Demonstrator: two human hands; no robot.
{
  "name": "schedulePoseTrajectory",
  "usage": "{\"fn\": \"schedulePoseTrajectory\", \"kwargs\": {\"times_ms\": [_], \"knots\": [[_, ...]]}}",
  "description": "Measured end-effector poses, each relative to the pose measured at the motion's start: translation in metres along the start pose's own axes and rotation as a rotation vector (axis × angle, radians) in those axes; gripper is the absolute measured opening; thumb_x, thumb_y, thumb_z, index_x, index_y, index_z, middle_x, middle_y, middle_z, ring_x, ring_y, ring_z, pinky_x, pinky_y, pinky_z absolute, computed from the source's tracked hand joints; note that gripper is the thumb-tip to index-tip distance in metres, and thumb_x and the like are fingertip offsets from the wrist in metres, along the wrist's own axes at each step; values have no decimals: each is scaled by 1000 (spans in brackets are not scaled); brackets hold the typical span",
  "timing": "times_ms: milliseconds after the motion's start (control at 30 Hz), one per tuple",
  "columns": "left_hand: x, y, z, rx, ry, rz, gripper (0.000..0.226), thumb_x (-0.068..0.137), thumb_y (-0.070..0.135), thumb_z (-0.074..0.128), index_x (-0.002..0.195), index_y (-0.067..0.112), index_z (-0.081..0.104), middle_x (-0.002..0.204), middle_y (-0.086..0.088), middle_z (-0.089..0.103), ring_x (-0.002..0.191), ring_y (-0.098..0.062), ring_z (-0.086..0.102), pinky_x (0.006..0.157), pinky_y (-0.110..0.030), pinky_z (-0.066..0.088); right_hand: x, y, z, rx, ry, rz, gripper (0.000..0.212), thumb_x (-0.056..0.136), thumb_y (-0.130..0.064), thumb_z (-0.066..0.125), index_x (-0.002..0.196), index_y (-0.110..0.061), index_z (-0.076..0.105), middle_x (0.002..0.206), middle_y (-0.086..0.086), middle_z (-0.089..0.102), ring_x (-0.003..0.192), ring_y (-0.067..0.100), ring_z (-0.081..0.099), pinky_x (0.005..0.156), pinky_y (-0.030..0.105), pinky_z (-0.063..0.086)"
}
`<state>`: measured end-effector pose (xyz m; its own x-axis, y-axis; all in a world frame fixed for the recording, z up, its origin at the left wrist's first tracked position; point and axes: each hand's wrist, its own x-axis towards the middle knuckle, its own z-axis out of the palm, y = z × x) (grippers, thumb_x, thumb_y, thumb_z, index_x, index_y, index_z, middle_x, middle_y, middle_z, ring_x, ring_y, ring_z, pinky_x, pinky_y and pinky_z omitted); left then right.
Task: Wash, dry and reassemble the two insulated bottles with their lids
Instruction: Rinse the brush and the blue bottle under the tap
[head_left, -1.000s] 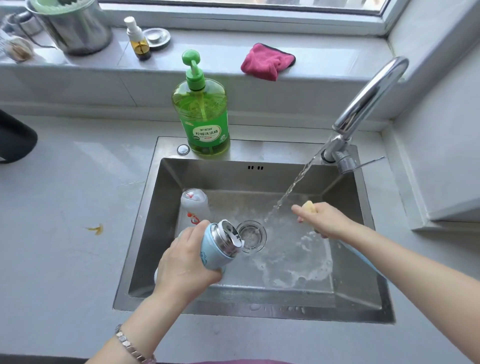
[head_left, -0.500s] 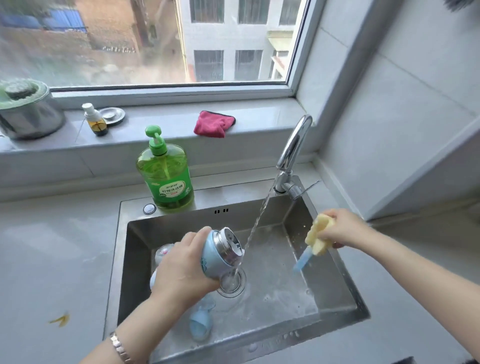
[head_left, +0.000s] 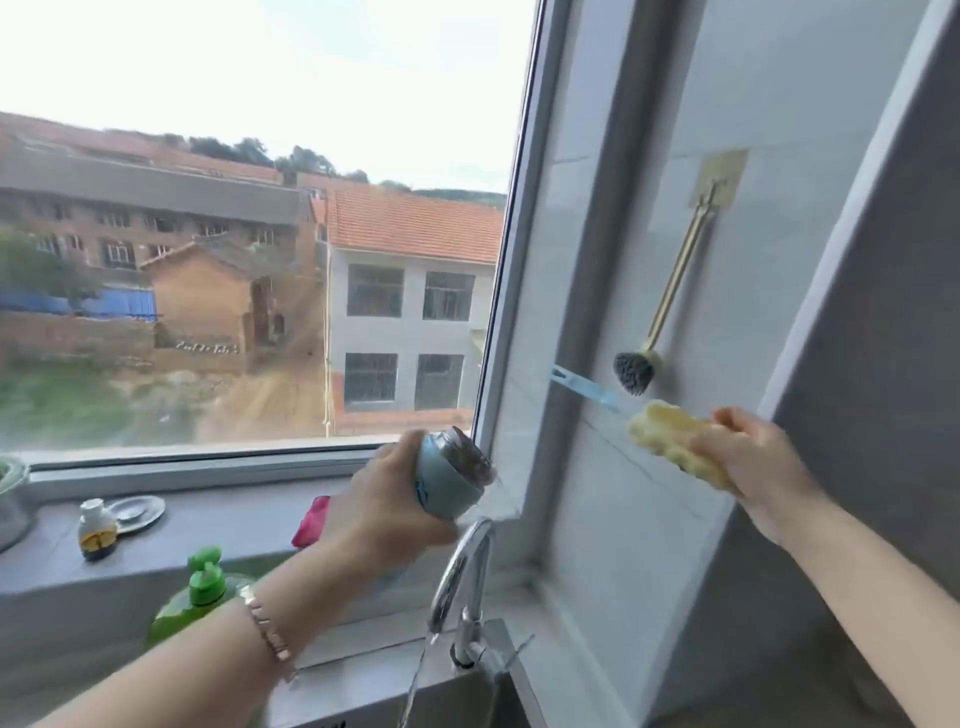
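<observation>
Head view: left hand (head_left: 379, 514) grips half-hidden bottle (head_left: 447, 483); right hand (head_left: 753, 462), seemingly a sponge brush (head_left: 670, 436).

Left hand (head_left: 384, 506) gripping pale blue insulated bottle (head_left: 447, 480) tilted, open steel mouth toward wall, right hand (head_left: 753, 457) holding yellow sponge brush with blue handle (head_left: 675, 441), chrome tap (head_left: 462, 587) running, black-headed brush (head_left: 636, 370) hanging on tiled wall, green soap bottle (head_left: 200, 597) by sill.

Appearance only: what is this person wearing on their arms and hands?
Both forearms are bare: no sleeves show, no gloves on the left hand or right hand. A pinkish metal link bracelet circles the left wrist; the right wrist is bare.
</observation>
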<state>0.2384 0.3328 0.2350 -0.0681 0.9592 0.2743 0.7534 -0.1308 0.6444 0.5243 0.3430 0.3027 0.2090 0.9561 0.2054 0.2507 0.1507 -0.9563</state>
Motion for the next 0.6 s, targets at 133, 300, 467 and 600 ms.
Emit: {"fn": "schedulePoseTrajectory", "kwargs": {"times_ms": [133, 300, 467, 600], "knots": [[33, 48, -9, -12, 64, 33, 71, 55, 31, 82, 114, 33, 44, 95, 9, 55, 84, -15, 55, 66, -28, 43, 34, -15, -4, 264, 198, -114, 36, 82, -4, 66, 108, -14, 44, 73, 2, 57, 45, 8, 49, 40, 17, 37], [59, 85, -15, 23, 93, 44, 63, 54, 30, 82, 105, 31, 45, 94, 4, 55, 82, -18, 55, 70, -33, 50, 71, -26, -4, 303, 297, -218, 17, 80, 4, 53, 85, -6, 66, 54, -4, 54, 47, 7, 47, 40, 12, 37], [74, 109, -17, 111, 106, 49, 64, 57, 31, 81, 108, 34, 42, 96, 8, 55, 86, -16, 54, 71, -31, 49, 101, -28, 1, 358, 446, -278, 35, 67, -13, 48, 95, -5, 67, 76, 4, 61, 67, 18, 53, 67, 33, 48], [75, 113, -8, 124, 103, 43, 66, 56, 33, 81, 110, 34, 42, 95, 11, 53, 85, -16, 54, 69, -30, 48, 111, -20, 5, 371, 444, -291, 44, 58, -25, 46, 93, -8, 65, 79, 6, 61, 70, 21, 52, 68, 36, 46]]}}
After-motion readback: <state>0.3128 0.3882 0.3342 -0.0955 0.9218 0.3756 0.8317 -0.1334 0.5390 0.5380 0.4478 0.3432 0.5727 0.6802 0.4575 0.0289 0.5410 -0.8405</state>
